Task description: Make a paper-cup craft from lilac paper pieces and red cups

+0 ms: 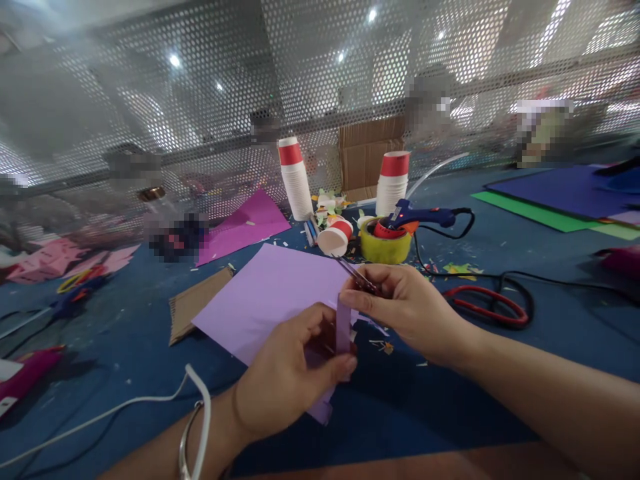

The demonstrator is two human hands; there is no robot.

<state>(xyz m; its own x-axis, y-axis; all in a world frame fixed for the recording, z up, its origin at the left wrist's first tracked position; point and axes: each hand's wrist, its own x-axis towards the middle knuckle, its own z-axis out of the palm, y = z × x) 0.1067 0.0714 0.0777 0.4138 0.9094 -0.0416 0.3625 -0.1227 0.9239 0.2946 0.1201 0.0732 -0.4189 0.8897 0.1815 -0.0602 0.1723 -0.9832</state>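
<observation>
Lilac strip (343, 325), frame centre, pinched by left hand (285, 380) and right hand (411, 308); slim metal tool (358, 275) (type unclear), also in right fingers, could crease strip if grip slips.

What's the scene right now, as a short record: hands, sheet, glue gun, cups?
Left hand: holds the purple strip between thumb and fingers
Right hand: pinches the strip's upper end and holds a slim tweezer-like tool
Lilac sheet: on the blue table, partly over the brown cardboard
Glue gun: blue, propped on the yellow roll
Cups: two standing stacks; one loose cup on its side
</observation>
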